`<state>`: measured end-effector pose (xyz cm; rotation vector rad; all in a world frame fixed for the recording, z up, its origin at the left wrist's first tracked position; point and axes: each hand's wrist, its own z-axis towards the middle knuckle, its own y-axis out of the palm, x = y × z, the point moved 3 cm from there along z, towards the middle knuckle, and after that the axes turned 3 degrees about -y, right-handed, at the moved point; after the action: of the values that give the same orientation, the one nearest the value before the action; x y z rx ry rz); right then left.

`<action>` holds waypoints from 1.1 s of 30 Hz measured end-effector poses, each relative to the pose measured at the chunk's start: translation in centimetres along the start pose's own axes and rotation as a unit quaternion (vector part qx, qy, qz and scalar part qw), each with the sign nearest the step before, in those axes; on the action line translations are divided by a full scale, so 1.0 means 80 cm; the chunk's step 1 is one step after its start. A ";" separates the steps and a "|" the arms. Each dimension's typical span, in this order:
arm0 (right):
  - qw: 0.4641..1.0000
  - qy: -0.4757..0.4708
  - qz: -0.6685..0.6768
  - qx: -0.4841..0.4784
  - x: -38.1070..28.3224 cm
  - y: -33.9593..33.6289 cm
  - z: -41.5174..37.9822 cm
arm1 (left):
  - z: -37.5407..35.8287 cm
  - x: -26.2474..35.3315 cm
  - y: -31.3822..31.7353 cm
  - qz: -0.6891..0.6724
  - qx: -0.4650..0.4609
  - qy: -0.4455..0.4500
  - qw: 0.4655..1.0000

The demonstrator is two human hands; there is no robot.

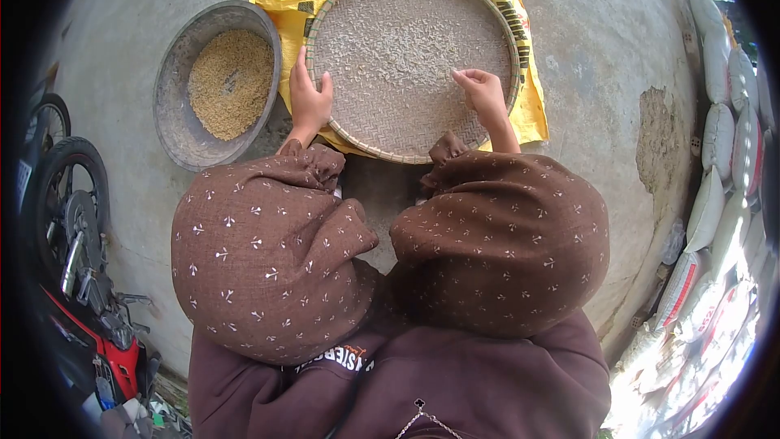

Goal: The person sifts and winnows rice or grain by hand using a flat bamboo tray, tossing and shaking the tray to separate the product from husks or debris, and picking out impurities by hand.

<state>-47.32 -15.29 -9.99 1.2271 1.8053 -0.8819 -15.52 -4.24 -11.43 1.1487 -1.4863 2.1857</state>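
Note:
A round woven bamboo winnowing tray (390, 118) lies on a yellow sack (532, 110). Pale grains (406, 49) are scattered over its middle and far part. At the tray's left edge, my left hand (310, 104) holds the rim, fingers along the outside and thumb towards the inside. Over the right part of the tray is my right hand (486, 97), its thumb and forefinger pinched together beside the grains. Whatever sits between those fingertips is too small to make out.
Left of the tray stands a grey basin (175, 126) with golden-brown grain (231, 85) in it. A motorcycle (89, 252) is at the far left. Stacked white sacks (719, 142) line the right side. The concrete floor (601, 41) has a rough, broken patch (660, 142).

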 end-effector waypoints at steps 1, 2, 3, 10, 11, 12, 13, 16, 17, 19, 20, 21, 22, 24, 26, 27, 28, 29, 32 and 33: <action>1.000 0.000 0.000 0.000 -0.001 -0.003 -0.004 | 0.000 0.000 0.000 0.003 0.000 0.003 1.000; 0.996 0.025 0.074 -0.033 0.000 -0.003 -0.008 | -0.001 0.001 0.001 0.003 -0.001 0.003 1.000; 0.985 0.050 0.149 -0.066 0.000 -0.001 -0.012 | -0.001 0.001 0.001 0.004 0.002 0.006 1.000; 0.919 0.080 0.354 -0.154 0.006 0.002 -0.017 | 0.000 0.000 0.000 0.007 0.001 0.009 1.000; 0.905 0.086 0.379 -0.172 0.005 0.004 -0.018 | 0.000 -0.001 0.001 0.007 0.001 0.009 1.000; 0.890 0.091 0.403 -0.190 0.003 0.006 -0.020 | 0.000 -0.001 0.001 0.009 0.004 0.010 1.000; 0.890 0.091 0.403 -0.190 0.001 0.007 -0.021 | -0.001 0.000 0.001 0.012 0.006 0.011 1.000; 0.878 0.084 0.421 -0.211 -0.005 0.010 -0.025 | -0.001 0.001 0.000 0.012 0.006 0.010 1.000; 0.862 0.069 0.447 -0.231 -0.007 0.011 -0.026 | 0.000 0.002 0.000 0.011 0.006 0.010 1.000; 0.844 0.054 0.472 -0.251 -0.011 0.015 -0.031 | -0.001 0.001 0.000 0.008 0.000 0.004 1.000; 0.825 0.046 0.502 -0.256 -0.015 0.018 -0.035 | -0.001 0.000 0.000 0.008 0.000 0.004 1.000; 0.805 0.039 0.531 -0.262 -0.019 0.020 -0.038 | -0.001 0.000 0.000 0.007 -0.001 0.004 1.000; 0.805 0.039 0.531 -0.262 -0.023 0.023 -0.041 | 0.000 -0.001 0.001 0.006 -0.002 0.004 1.000; 0.659 0.015 0.634 -0.403 -0.039 0.031 -0.051 | 0.000 -0.002 0.001 0.007 -0.001 0.005 1.000; 0.641 0.004 0.642 -0.421 -0.047 0.036 -0.052 | -0.001 -0.002 0.000 0.007 -0.001 0.006 1.000; 0.623 -0.009 0.649 -0.438 -0.052 0.036 -0.053 | -0.001 -0.002 0.000 0.003 -0.002 0.005 1.000; 0.623 -0.009 0.648 -0.437 -0.054 0.035 -0.056 | -0.001 -0.001 0.000 0.000 -0.002 0.004 1.000; 0.621 0.052 0.695 -0.357 -0.052 0.035 -0.054 | -0.001 -0.001 0.000 0.000 -0.002 0.004 1.000; 0.617 0.105 0.734 -0.263 -0.040 0.034 -0.044 | -0.001 0.000 0.000 0.003 0.001 0.006 1.000; 0.623 0.096 0.734 -0.254 -0.037 0.032 -0.041 | -0.001 0.001 0.000 0.001 0.004 0.008 1.000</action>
<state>-44.85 -12.98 -6.16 1.7900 0.5046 0.6920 -15.64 -4.16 -11.37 1.1305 -1.4735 2.1989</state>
